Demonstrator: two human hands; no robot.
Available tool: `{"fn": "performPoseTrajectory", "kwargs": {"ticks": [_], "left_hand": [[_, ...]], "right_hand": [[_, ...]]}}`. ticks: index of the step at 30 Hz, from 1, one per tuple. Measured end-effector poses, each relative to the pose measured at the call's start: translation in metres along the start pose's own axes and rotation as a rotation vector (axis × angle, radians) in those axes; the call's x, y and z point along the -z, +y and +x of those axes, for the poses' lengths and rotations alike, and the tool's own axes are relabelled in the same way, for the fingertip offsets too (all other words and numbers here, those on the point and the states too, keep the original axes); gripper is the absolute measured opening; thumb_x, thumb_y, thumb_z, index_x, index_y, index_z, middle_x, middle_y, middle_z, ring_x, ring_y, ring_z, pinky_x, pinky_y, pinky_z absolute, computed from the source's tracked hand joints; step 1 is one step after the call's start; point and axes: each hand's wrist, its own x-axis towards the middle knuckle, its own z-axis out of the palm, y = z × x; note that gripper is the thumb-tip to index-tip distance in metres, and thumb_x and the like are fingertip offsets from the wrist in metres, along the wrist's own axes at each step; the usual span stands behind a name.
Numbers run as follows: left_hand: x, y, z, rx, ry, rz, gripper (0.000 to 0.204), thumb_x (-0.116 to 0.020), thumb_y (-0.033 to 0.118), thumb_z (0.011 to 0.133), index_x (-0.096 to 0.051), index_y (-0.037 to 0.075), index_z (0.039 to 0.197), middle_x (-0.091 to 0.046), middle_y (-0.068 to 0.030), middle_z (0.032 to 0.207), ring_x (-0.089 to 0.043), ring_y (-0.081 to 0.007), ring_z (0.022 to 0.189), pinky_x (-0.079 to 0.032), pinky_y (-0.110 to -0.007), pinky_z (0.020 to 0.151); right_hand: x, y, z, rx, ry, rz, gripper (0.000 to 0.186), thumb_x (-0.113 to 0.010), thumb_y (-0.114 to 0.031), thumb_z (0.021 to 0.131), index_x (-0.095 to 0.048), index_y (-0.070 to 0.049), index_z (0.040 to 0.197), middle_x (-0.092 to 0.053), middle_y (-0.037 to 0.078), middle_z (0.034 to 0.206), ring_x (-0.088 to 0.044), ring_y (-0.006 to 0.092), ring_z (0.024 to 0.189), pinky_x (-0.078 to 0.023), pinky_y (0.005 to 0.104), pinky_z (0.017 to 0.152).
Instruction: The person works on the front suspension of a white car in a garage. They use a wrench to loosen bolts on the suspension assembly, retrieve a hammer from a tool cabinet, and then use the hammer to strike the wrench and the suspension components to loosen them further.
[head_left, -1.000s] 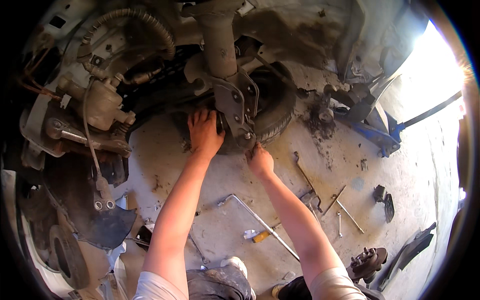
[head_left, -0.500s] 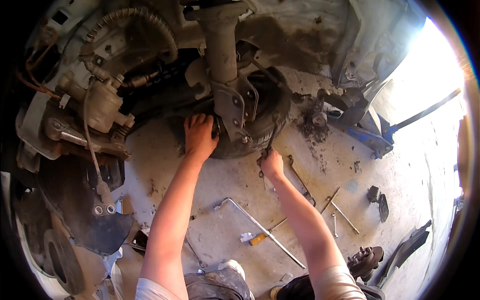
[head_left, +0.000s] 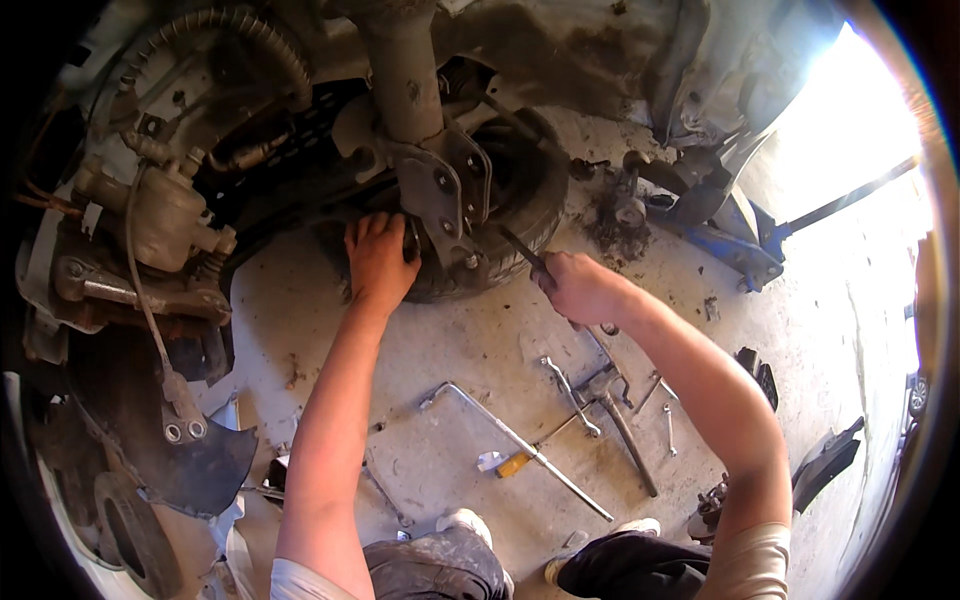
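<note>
Evidently the right hand (head_left: 578, 287) grips a dark bar (head_left: 520, 247) near the metal bracket (head_left: 426, 190); whether the left hand (head_left: 380, 262) beside that bracket holds anything is unclear. A slipping bar could bruise knuckles.

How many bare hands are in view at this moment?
2. The left hand is just left of the metal bracket, its fingertips partly hard to make out; the right hand grips a dark bar to the bracket's right. No others show.

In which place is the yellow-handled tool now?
The yellow-handled tool lies on the floor, slightly right of lower centre in the head view, beside the long silver bar.
</note>
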Motion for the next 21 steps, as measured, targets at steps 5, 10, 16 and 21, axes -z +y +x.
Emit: {"fn": "performPoseTrajectory", "kwargs": {"ticks": [5,10,16,21], "left_hand": [[0.0,-0.001,0.004,-0.018,-0.01,0.002,0.042,-0.077,0.016,0.063,-0.06,0.006,0.101,-0.059,-0.0102,0.108,-0.049,-0.0289,0.11,-0.031,-0.047,0.102],[0.007,-0.004,0.01,-0.024,-0.105,-0.031,0.04,-0.076,0.016,0.066,-0.062,0.006,0.102,-0.062,-0.0077,0.105,-0.05,-0.0286,0.11,-0.031,-0.047,0.102],[0.007,-0.011,0.01,-0.045,-0.122,-0.01,0.034,-0.073,0.011,0.066,-0.064,0.007,0.099,-0.064,-0.0067,0.1,-0.052,-0.0269,0.107,-0.032,-0.045,0.102],[0.0,-0.012,0.015,-0.06,-0.095,0.001,0.03,-0.072,0.01,0.066,-0.066,0.008,0.095,-0.065,-0.0067,0.097,-0.054,-0.0262,0.104,-0.033,-0.043,0.102]], "right_hand": [[0.03,-0.015,0.02,0.246,-0.174,-0.358,0.025,-0.045,-0.012,0.088,-0.058,0.009,0.082,-0.064,0.016,0.069,-0.066,0.0267,0.061,-0.053,0.036,0.053],[0.055,-0.056,0.012,-0.025,-0.265,-0.058,0.021,-0.046,-0.016,0.093,-0.053,0.003,0.1,-0.058,0.011,0.068,-0.059,0.0211,0.051,-0.047,0.0343,0.045],[-0.013,0.003,0.016,0.174,0.069,-0.19,0.031,-0.044,-0.017,0.093,-0.046,0.002,0.118,-0.061,0.02,0.069,-0.062,0.0348,0.059,-0.049,0.0439,0.054],[-0.113,0.067,0.068,0.083,0.349,-0.186,0.041,-0.046,-0.019,0.091,-0.036,0.003,0.124,-0.062,0.021,0.069,-0.061,0.0411,0.063,-0.049,0.049,0.061]]}}
